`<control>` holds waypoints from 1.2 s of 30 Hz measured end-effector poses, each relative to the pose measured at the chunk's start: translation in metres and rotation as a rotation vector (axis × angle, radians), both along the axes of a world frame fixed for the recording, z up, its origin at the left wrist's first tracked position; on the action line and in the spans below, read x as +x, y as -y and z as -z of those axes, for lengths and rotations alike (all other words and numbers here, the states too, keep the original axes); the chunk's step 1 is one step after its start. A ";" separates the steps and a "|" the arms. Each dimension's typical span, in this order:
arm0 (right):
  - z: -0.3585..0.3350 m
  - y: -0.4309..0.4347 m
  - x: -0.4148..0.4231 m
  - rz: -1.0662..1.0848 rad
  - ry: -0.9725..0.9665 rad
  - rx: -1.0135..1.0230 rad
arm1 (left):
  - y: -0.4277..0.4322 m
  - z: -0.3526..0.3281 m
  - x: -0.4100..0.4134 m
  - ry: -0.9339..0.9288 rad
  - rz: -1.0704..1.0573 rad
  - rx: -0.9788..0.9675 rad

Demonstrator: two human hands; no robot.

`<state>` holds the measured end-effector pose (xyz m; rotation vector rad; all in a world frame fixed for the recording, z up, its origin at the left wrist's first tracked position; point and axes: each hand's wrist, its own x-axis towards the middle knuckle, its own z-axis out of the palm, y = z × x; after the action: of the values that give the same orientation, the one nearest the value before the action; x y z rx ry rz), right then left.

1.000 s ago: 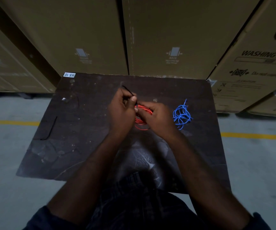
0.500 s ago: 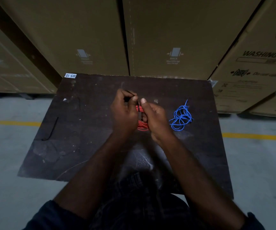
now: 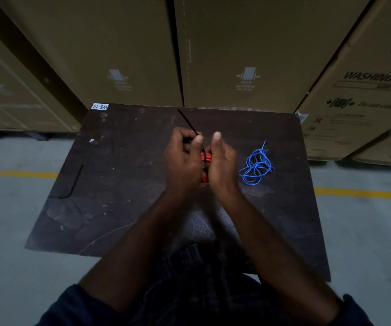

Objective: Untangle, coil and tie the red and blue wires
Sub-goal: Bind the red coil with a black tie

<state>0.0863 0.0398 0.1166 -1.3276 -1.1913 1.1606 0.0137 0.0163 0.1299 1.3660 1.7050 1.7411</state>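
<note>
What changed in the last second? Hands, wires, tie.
The right hand rolled upright, thumb up, closing on the left hand; the red wire coil is squeezed narrow between them. The black tie pinched by the left hand sticks out farther. The blue wire and spare black strip are unmoved.

Tabletop [image 3: 131,208]: dark board, matt, scuffed, pale stains and scratches, worn patch near edge.
Red wire [image 3: 205,157]: smooth plastic-looking insulation.
Blue wire [image 3: 256,167]: same smooth insulation, faint sheen.
Black tie [image 3: 187,121]: thin, plastic-looking, matt.
Label [image 3: 99,106], far left corner: white paper, printed.
Boxes [image 3: 236,43]: brown cardboard, matt, printed.
Floor [image 3: 6,220]: grey concrete, smooth; painted yellow line [image 3: 13,174].
Sleeve [image 3: 72,307]: dark cloth.
</note>
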 end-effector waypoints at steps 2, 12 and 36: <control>0.001 -0.002 0.000 -0.022 0.005 -0.012 | 0.000 0.001 0.001 0.028 0.019 -0.013; -0.002 0.001 0.014 -0.448 -0.211 -0.027 | -0.007 0.001 -0.017 0.277 0.090 -0.077; 0.027 0.004 0.016 -0.390 0.227 0.174 | -0.027 0.031 -0.018 0.907 -0.072 -0.467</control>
<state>0.1026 0.0356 0.0897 -1.1456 -1.7337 1.1621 -0.0040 0.0436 0.0986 0.2282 1.4588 1.4909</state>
